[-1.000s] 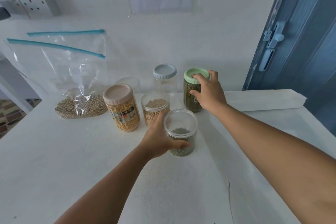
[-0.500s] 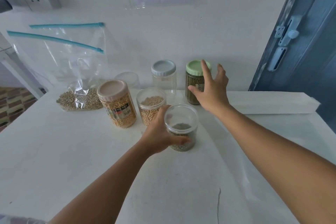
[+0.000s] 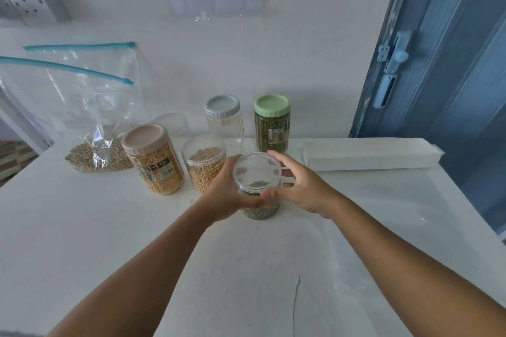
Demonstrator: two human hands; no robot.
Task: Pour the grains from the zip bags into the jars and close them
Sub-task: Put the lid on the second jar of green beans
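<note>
A small clear jar [image 3: 258,186] with a clear lid and green grains in its bottom stands at the middle of the white counter. My left hand [image 3: 224,194] grips its left side. My right hand [image 3: 301,186] curls round its right side, fingers on the lid's rim. Behind it stand a clear-lidded jar of beige beans [image 3: 204,165], a pink-lidded jar of yellow corn [image 3: 154,159], an empty jar with a grey lid [image 3: 223,120] and a green-lidded jar of green grains [image 3: 272,122]. A zip bag [image 3: 82,107] with brown grains leans against the wall at the left.
A long white box [image 3: 372,156] lies at the back right of the counter [image 3: 82,241]. A blue door [image 3: 451,63] with a latch is at the right. A clear lid or jar [image 3: 171,123] sits behind the corn jar. Wall sockets [image 3: 30,0] are upper left.
My right hand left the green-lidded jar at the back and came down onto the small clear jar that my left hand holds.
</note>
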